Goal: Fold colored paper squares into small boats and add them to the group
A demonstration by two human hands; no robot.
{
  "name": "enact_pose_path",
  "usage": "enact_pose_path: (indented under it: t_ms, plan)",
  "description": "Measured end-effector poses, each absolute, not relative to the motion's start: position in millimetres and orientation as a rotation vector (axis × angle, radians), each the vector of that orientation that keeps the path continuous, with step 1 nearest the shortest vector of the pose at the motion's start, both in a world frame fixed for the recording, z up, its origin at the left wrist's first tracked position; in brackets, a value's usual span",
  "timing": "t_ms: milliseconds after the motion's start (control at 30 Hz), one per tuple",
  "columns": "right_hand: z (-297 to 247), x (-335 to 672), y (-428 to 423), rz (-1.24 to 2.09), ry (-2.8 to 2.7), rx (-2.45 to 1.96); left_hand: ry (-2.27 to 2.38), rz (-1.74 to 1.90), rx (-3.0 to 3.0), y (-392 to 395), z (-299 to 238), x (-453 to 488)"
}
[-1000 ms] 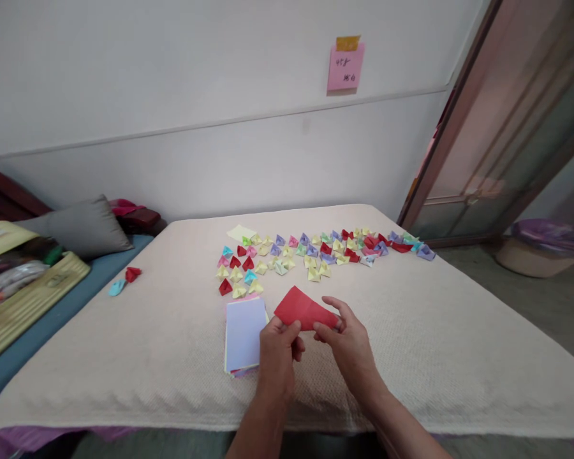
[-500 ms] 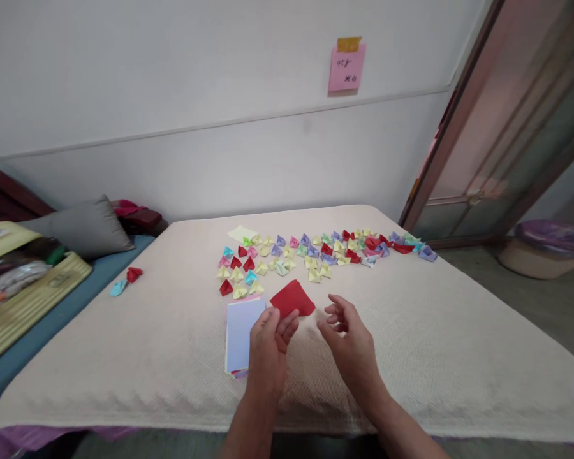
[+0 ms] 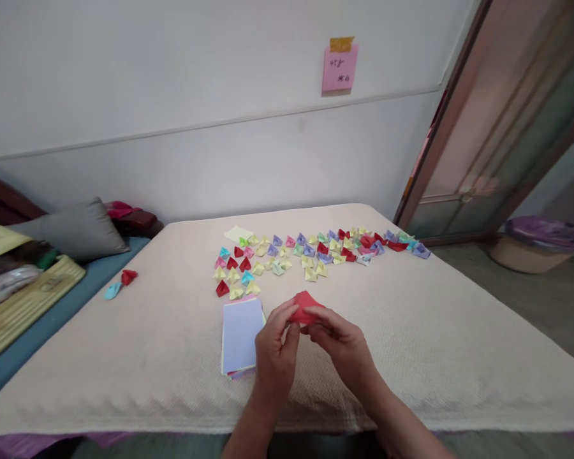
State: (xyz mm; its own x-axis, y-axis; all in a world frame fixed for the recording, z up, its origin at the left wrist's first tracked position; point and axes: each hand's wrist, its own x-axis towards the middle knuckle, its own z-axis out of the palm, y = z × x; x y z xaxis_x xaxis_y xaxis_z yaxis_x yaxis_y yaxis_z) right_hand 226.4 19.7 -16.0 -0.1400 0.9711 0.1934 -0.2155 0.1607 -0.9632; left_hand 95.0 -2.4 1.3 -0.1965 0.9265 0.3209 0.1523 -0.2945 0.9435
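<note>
A piece of red paper [image 3: 306, 303], its lower part hidden by fingers, is held between both hands above the cloth. My left hand [image 3: 278, 347] grips its left side, thumb below and fingers over the edge. On the right side, my right hand [image 3: 342, 341] is closed on the same paper. Just left of my left hand lies a stack of coloured paper sheets [image 3: 242, 335] with a lilac sheet on top. Beyond the hands, many small folded paper boats [image 3: 277, 268] in yellow, red, purple, blue and pink stand in uneven rows.
A cream cloth [image 3: 172, 357] covers the surface. At the far left lie a red folded paper [image 3: 129, 276] and a blue one [image 3: 112, 291]. A pale yellow sheet [image 3: 238, 233] rests behind the boats. A grey pillow [image 3: 83, 229] and a lidded tub [image 3: 536, 245] flank the surface.
My right hand has moved left and closed on the red paper, which only my left hand held before. The paper now looks smaller and bent. The view has shifted slightly.
</note>
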Motion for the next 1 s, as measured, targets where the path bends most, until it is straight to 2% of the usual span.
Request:
enact_pose_path:
  t_ms: [133,400,1000]
  plan:
    - [-15.5,226.1,22.0,1.33,-1.1,-0.903,1.258,1.572,1.308,-4.5,-1.1,97.7]
    - [-11.9,225.4,18.2,1.25,-1.182,-0.962,1.153,1.588,1.169,-5.8,1.8,101.4]
    - [-12.4,224.9,21.0,1.325,-0.879,-0.98,1.233,1.581,1.146,-11.1,-0.2,112.9]
